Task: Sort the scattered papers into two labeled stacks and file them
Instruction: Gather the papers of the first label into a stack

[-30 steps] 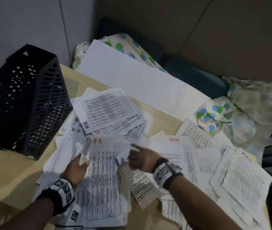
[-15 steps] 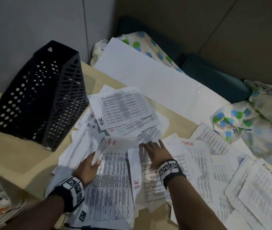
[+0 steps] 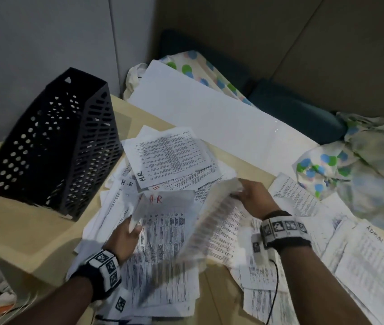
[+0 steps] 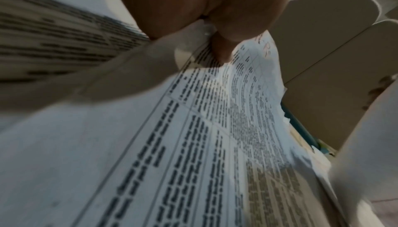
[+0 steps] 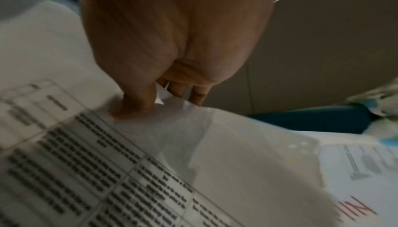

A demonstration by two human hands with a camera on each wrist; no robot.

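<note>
Printed papers lie scattered over the tan table; some are marked "H.R", others "ADMIN". My left hand pinches the raised left edge of a sheet marked with a red "H.R"; the left wrist view shows the thumb and a finger closed on that edge. My right hand pinches the far corner of another printed sheet and holds it up off the pile, blurred. In the right wrist view the thumb presses on that sheet. A black perforated file holder stands at the back left.
A long white board leans over the table's far edge. Polka-dot cloth is bunched at the right beside a teal cushion. The table's left and near edges run close to my left arm. A cable hangs from my right wristband.
My right hand, lying flat on the papers half a second ago, now pinches a sheet and lifts it up and leftward. My left hand stays at the H.R sheet's left edge.
</note>
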